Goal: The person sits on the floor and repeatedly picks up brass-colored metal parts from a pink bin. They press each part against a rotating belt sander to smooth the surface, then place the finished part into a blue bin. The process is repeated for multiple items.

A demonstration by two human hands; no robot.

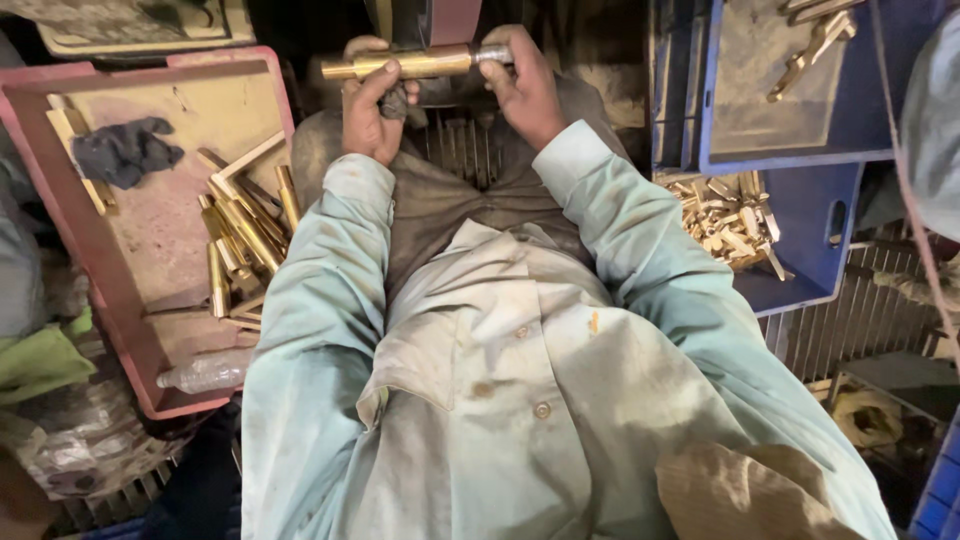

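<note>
Both hands grip a brass rod (410,64) at twelve o'clock: left hand (370,115) fingers closed round its middle, right hand (525,85) fingers pinching its silver end. Keeping it level and steady seems wise.

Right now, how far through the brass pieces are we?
In hand: both hands, left hand and right hand, hold one long brass rod against a belt. Similar brass rods lie in the red plastic crate; short brass pieces fill the blue plastic crate. Which pile is finished, I cannot tell.
</note>
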